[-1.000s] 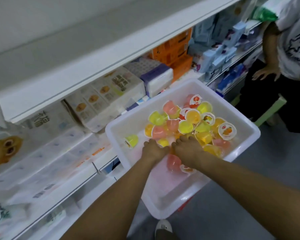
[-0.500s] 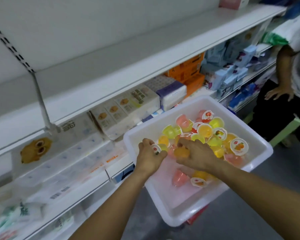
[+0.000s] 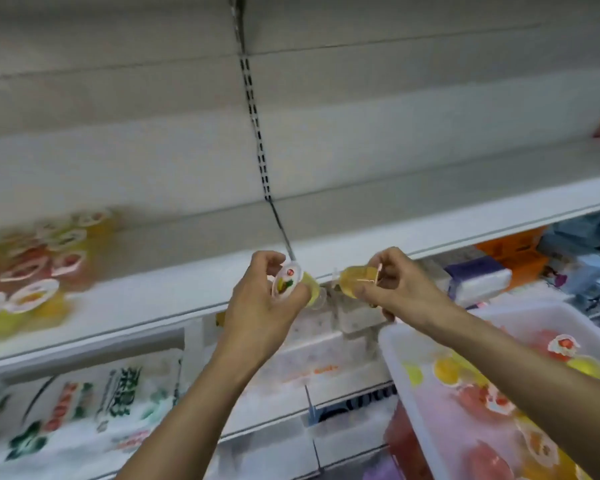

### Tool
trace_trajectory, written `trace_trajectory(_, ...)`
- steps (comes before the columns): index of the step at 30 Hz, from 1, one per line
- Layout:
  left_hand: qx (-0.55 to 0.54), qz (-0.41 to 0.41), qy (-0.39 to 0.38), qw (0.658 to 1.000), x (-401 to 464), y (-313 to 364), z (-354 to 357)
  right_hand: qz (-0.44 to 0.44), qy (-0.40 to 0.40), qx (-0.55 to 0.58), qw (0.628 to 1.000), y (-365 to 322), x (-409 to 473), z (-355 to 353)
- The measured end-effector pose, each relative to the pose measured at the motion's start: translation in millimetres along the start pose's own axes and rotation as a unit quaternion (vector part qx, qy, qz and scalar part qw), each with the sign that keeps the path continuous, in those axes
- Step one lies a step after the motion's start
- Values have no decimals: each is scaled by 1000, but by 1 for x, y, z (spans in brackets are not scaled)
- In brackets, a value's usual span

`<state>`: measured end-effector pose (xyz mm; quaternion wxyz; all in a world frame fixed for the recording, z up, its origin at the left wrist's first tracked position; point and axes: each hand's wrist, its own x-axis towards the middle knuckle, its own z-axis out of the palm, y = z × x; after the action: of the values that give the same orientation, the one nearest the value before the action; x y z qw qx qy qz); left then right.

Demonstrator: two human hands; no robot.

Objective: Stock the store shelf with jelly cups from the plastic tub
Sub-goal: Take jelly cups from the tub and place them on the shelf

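In the head view, both bare hands are raised at the centre of the frame, just in front of the edge of the long white metal store shelf (image 3: 430, 188). The left hand (image 3: 267, 299) curls its fingers round a small yellow plastic jelly cup (image 3: 293, 284), whose white fruit-printed lid faces the camera. The right hand (image 3: 392, 289) pinches a small amber plastic jelly cup (image 3: 357, 280) lying on its side, the lid turned toward the palm. The two cups are near each other but apart. At the left of the frame a blurred cluster of stocked jelly cups (image 3: 32, 271) sits on the shelf (colours smear together). The white plastic tub (image 3: 406, 344), lower right, holds more cups under the right forearm. Green-printed white bags (image 3: 84, 410) lie lower left.
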<state>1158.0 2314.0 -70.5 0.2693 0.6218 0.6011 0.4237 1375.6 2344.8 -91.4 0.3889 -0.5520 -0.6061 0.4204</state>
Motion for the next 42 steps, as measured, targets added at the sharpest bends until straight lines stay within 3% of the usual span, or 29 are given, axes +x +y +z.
trace_trajectory(4,37,-2,63,997,18,-14,-70,-75,-30,10,997,-52,37,62)
trace_trajectory(8,93,-14,68,993,37,-34,-138,-121,-74,-48,989,-95,73,127)
trace_trajectory(16,165,-34,126,978,72,-77,-245,-140,-77,-185,970,-143,150,252)
trace_trajectory(21,176,-49,156,971,85,-98,-294,-200,-75,-241,947,-163,200,309)
trace_trajectory(30,170,-68,178,967,97,-127,-338,-207,-56,-309,927,-167,242,361)
trace_trajectory(42,159,-75,144,974,126,-130,-334,-183,-61,-320,928,-163,247,372)
